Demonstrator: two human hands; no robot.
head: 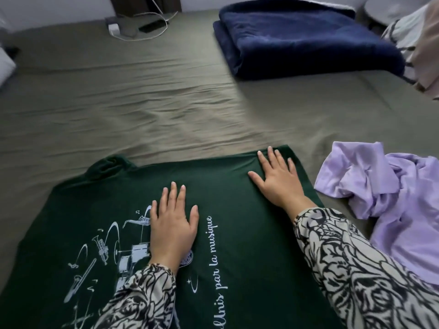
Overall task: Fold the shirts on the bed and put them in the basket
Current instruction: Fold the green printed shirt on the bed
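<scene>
A dark green shirt (232,233) with a white music print lies spread flat on the olive bed sheet (142,115), close to me. My left hand (172,224) rests flat on its middle, fingers straight, partly covering the print. My right hand (276,181) presses flat on the shirt's far right corner, fingers spread. A crumpled lilac shirt (389,198) lies on the bed to the right of the green one. No basket is in view.
A folded navy blanket (304,41) sits at the far right of the bed. A charger, a dark device and white cables (142,27) lie at the far edge. Striped and beige bedding (418,43) shows at the top right.
</scene>
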